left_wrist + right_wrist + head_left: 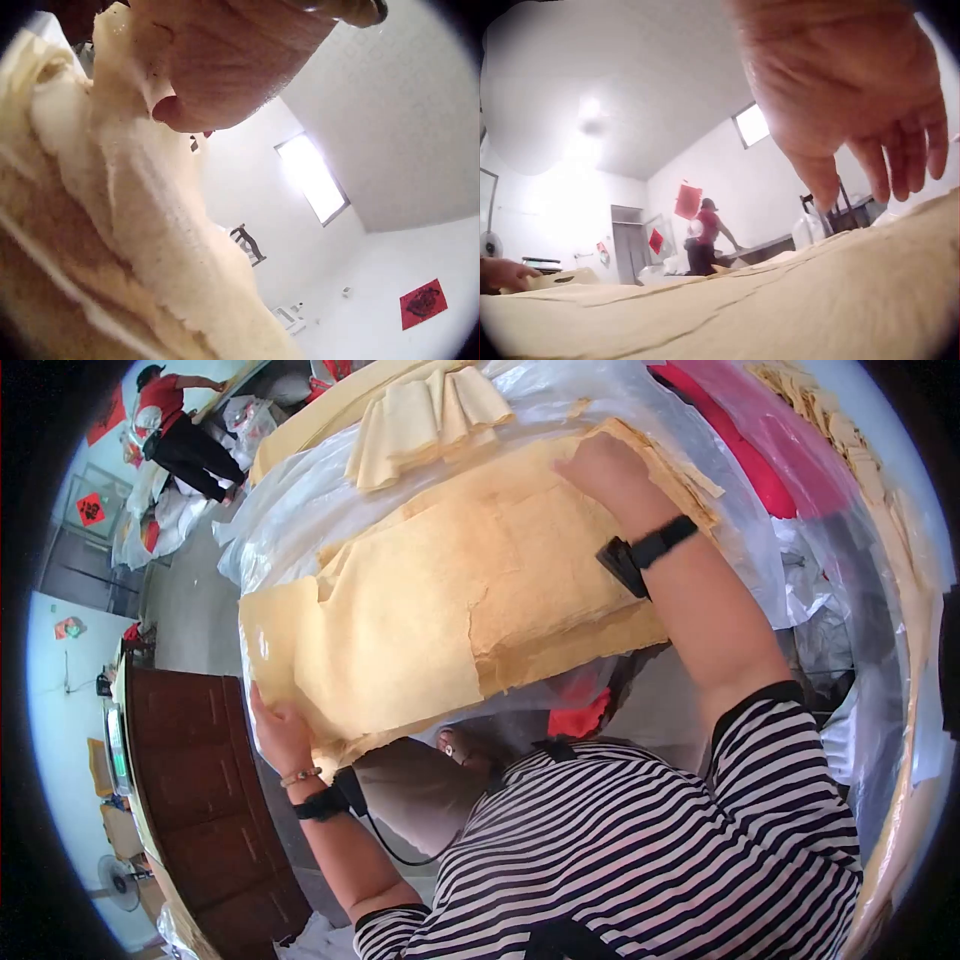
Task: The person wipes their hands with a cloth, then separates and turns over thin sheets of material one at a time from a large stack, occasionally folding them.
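Observation:
A stack of thin tan sheets (400, 610) lies in front of the person, its top layer creased, with a ragged torn edge near the middle. The left hand (283, 735) grips the near left corner of the top sheet; in the left wrist view this hand (232, 67) is beside the folded sheet edges (165, 225). At the far right corner is the right hand (608, 468). In the right wrist view the right hand (847, 97) has its fingers extended down toward the sheet surface (780, 300); fingertip contact is unclear.
A pleated tan piece (425, 425) lies beyond the stack on clear plastic (290, 490). Brown wooden drawers (190, 780) stand at left. Another person (175, 425) is at the far left. Pink and red material (740, 450) lies at right, a red piece (580, 715) below the stack.

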`<state>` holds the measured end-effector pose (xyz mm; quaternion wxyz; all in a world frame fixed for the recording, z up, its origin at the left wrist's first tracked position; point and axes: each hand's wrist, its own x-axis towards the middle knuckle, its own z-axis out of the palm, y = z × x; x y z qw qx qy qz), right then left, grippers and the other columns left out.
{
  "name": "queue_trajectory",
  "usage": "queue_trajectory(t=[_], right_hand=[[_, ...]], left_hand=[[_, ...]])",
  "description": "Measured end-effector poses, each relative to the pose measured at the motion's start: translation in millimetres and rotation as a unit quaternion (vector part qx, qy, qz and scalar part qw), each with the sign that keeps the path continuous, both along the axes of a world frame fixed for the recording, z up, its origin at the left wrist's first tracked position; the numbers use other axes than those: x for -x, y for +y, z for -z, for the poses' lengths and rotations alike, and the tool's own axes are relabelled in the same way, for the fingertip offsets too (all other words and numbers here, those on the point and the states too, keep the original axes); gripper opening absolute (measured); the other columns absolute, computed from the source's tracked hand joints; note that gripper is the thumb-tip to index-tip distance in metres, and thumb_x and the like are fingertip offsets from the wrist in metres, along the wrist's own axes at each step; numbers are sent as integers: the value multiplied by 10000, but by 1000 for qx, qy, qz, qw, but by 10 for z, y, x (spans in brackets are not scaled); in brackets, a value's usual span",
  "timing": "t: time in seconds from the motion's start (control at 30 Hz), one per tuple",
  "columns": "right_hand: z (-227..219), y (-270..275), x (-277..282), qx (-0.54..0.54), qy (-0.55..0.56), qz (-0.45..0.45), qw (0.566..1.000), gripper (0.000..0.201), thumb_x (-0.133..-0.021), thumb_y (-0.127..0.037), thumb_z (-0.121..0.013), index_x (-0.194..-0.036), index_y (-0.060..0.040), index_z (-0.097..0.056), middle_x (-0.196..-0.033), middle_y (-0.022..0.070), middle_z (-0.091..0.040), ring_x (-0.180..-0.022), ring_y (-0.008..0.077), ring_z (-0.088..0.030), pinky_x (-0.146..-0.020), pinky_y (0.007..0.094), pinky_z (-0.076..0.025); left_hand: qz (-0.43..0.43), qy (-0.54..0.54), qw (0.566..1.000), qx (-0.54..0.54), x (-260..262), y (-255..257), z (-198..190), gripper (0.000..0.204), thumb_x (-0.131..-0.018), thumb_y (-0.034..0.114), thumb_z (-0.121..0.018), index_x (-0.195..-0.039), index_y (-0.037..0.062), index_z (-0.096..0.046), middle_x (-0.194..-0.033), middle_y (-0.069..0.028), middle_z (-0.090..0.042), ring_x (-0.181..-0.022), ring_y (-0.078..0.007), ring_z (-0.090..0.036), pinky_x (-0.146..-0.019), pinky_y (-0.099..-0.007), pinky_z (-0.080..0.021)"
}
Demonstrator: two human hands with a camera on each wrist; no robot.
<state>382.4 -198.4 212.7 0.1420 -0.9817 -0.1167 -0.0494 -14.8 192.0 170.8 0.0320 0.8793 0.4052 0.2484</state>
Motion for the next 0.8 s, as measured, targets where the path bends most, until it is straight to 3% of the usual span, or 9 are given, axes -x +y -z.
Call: queue_trajectory(t=[0.1, 0.2, 0.4, 0.5, 0.53, 0.6, 0.7, 0.8], right_hand=[[-6, 151, -175, 24, 62, -14, 998, 498, -909, -448, -695, -1234, -74, -739, -1243, 134, -727, -1184, 332, -678, -966, 446, -555], [111, 223, -316, -51, 84, -30, 995, 490, -818, -485, -781, -1094, -81, -772, -1117, 132, -753, -1070, 328, -707, -888, 440, -556], [22, 225, -283, -82, -154, -82, 981, 379, -830, -379, -778, -1101, -115, -761, -1021, 130, -737, -979, 351, -698, -844, 457, -558], [86, 166, -396, -118, -303, -187, 927, 328, -847, -315, -766, -1116, -127, -757, -1027, 116, -728, -986, 341, -694, -848, 451, -558], [75, 172, -401, -106, -218, -263, 934, 324, -843, -306, -767, -1115, -130, -758, -1030, 113, -724, -988, 339, -691, -849, 449, -557], [20, 174, -244, -77, -30, -402, 912, 319, -834, -288, -770, -1115, -138, -761, -1037, 108, -717, -993, 336, -686, -850, 444, -554], [-13, 199, -173, 1, -103, -430, 897, 300, -812, -293, -771, -1073, -147, -764, -1038, 100, -712, -1000, 328, -681, -841, 437, -551], [-153, 253, -104, 63, -71, -419, 903, 225, -808, -308, -750, -980, -169, -792, -965, 94, -739, -957, 313, -692, -824, 464, -548]], left_hand=[[-4, -18, 1000, -4, -59, -206, 8, 600, -943, 129, -578, -1530, 84, -460, -1319, -257, -643, -1096, -424, -661, -910, -494, -530], [-24, 0, 999, 36, -91, -366, -108, 594, -951, 123, -568, -1531, 67, -454, -1357, -258, -627, -1164, -415, -639, -960, -473, -518], [8, -4, 1000, -5, 2, -193, 70, 575, -951, 98, -578, -1513, 58, -470, -1338, -243, -626, -1243, -434, -579, -1035, -476, -472], [39, -8, 993, -111, -6, -329, -7, 554, -936, 78, -605, -1480, 53, -503, -1363, -226, -612, -1277, -427, -555, -1062, -486, -452], [46, -10, 987, -156, -5, -422, -55, 543, -931, 71, -616, -1465, 49, -518, -1374, -220, -606, -1286, -423, -550, -1068, -489, -447], [120, -15, 982, -145, -13, -610, -143, 514, -921, 63, -631, -1428, 39, -549, -1377, -204, -607, -1271, -407, -563, -1067, -488, -451], [166, -19, 979, -119, -49, -790, -127, 447, -926, 61, -632, -1370, 23, -593, -1355, -190, -621, -1248, -394, -578, -1064, -481, -457], [183, -7, 980, -74, -14, -757, 1, 394, -938, 51, -616, -1330, 19, -623, -1323, -183, -641, -1230, -387, -589, -1055, -474, -464]])
